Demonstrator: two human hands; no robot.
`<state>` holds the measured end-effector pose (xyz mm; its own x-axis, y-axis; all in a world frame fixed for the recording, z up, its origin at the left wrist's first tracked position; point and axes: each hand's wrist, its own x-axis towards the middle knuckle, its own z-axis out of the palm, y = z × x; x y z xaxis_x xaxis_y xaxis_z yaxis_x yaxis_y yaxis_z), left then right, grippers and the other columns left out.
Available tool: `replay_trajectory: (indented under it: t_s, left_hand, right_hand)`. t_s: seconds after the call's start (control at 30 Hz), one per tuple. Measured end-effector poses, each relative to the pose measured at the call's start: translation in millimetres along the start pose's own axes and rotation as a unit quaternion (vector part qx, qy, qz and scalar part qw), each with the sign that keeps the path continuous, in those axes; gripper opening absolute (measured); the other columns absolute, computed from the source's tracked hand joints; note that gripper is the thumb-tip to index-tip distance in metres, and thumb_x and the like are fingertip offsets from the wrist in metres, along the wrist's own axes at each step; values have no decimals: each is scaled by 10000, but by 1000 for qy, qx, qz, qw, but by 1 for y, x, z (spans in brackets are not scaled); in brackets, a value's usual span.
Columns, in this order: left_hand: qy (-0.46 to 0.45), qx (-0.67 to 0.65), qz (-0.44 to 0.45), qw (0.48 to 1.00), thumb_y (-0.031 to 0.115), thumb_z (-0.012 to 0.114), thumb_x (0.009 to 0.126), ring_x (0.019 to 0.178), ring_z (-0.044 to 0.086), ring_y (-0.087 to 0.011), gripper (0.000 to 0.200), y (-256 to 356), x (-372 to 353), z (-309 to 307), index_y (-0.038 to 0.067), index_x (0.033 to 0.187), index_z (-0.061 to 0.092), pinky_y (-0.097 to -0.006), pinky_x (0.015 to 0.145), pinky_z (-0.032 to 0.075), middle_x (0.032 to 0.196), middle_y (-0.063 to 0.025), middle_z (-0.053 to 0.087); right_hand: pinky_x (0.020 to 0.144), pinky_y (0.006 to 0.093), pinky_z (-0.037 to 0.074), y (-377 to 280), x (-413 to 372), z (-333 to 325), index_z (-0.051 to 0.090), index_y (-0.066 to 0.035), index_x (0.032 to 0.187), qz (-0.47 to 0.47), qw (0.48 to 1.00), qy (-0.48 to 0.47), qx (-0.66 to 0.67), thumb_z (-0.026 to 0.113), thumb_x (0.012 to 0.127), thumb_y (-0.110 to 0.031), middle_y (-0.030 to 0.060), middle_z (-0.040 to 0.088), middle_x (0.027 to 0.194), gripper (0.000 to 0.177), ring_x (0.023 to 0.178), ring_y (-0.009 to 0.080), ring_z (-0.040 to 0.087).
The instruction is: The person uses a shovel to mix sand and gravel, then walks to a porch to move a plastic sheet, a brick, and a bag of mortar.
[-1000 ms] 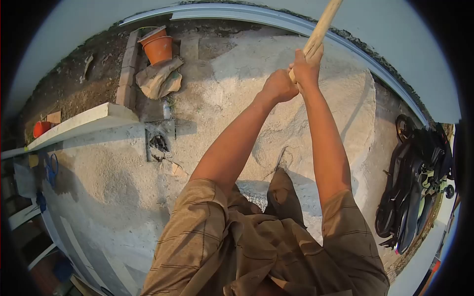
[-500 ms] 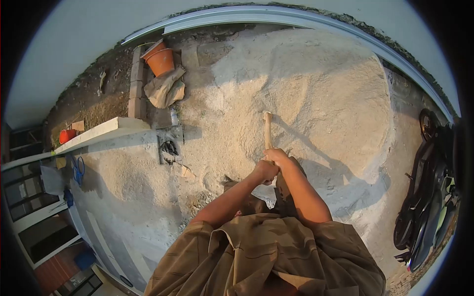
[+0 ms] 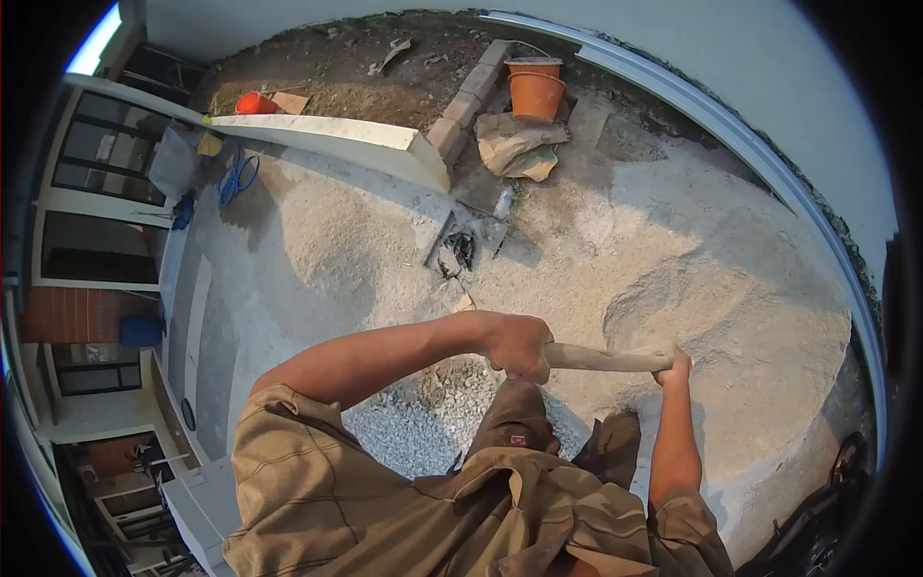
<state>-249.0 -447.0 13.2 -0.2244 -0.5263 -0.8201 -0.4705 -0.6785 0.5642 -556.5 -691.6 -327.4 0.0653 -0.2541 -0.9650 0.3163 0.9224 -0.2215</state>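
Observation:
A pale wooden tool handle (image 3: pixel 608 358) lies almost level across the front of my body. My left hand (image 3: pixel 522 346) is closed round its left part, with that forearm stretched across from the left. Near the other end, my right hand (image 3: pixel 676 367) grips the wood with the arm reaching down and forward. No working head of the tool can be made out. Beyond the handle spreads a broad heap of pale sand (image 3: pixel 740 298) with a scooped hollow facing me. White gravel (image 3: pixel 404 428) lies by my legs.
A smaller sand pile (image 3: pixel 336 231) sits left, near a low white wall (image 3: pixel 317 131). Orange buckets (image 3: pixel 536 94) stand behind a crumpled paper sack (image 3: pixel 519 149). Black plastic (image 3: pixel 459 252) lies in a ground recess. A blue hose (image 3: pixel 237 178) is coiled farther left. A dark motorcycle (image 3: pixel 827 510) is at lower right.
My view and body have turned left. The handle, pointing forward before, now lies crosswise, and my hands have moved from close together to far apart on it.

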Motion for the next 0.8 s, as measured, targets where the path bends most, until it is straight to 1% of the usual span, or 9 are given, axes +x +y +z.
replay_trajectory:
  t_s: [0.1,0.23,0.27,0.33,0.43,0.5,0.63,0.73,0.8]
  left_hand:
    - [81,16,12,997,239,616,712,675,601,-226,309,-100,-75,2,-19,882,618,-377,627,460,718,-141,622]
    - [297,114,-157,935,87,585,638,742,614,-333,209,-197,-217,11,82,841,637,-439,676,470,751,-119,632]
    - [343,153,-267,888,38,599,662,815,624,-291,193,-212,-260,5,104,834,659,-405,763,473,771,-100,652]
    - [577,273,-338,691,-68,653,617,936,559,-242,258,-237,-347,1,116,799,659,-376,875,414,850,-35,640]
    - [766,351,-359,402,-51,678,627,1055,547,-286,289,-227,-449,-5,108,860,617,-395,875,444,1040,-24,617]
    - [739,336,-429,395,-39,674,651,1037,565,-313,266,-242,-499,-3,100,874,633,-404,856,464,1042,-53,623]
    - [653,141,-449,594,44,715,665,907,635,-320,238,-307,-491,26,91,895,677,-414,773,502,958,-122,657]
    - [511,21,-401,760,110,747,621,850,646,-316,239,-358,-358,61,75,851,693,-401,764,509,873,-134,679]
    - [428,-72,-241,868,147,748,651,841,668,-290,325,-378,-221,96,80,967,706,-368,764,508,891,-140,695]
  right_hand:
    - [659,398,532,67,16,21,458,-82,1005,-22,996,37,-79,540,892,-256,76,513,833,223,676,215,538]
    - [806,463,525,245,-43,110,446,-72,1019,-44,994,-42,-88,458,869,-111,90,511,887,156,804,246,561]
    - [843,458,513,298,-72,142,420,-46,1068,-16,998,30,-49,446,880,-124,103,513,926,205,846,265,559]
    - [865,470,487,387,-163,205,373,-26,1140,153,984,-92,-13,474,916,-140,156,500,1052,270,931,283,558]
    - [1030,518,407,462,-288,282,314,10,1231,283,925,-254,-22,544,935,-149,192,395,1220,407,1148,352,455]
    - [1041,516,398,481,-335,317,315,5,1233,288,919,-266,-35,551,933,-143,185,401,1214,410,1172,350,437]
    - [1022,515,393,434,-329,326,385,-9,1191,209,923,-308,-100,596,894,-130,166,409,1202,384,1151,320,445]
    - [961,503,407,327,-300,303,452,-27,1116,14,945,-279,-172,629,841,-104,138,446,1137,336,1070,286,485]
    - [881,477,434,234,-301,289,466,-28,1065,-152,934,-266,-185,631,815,-77,113,489,1033,303,930,265,543]
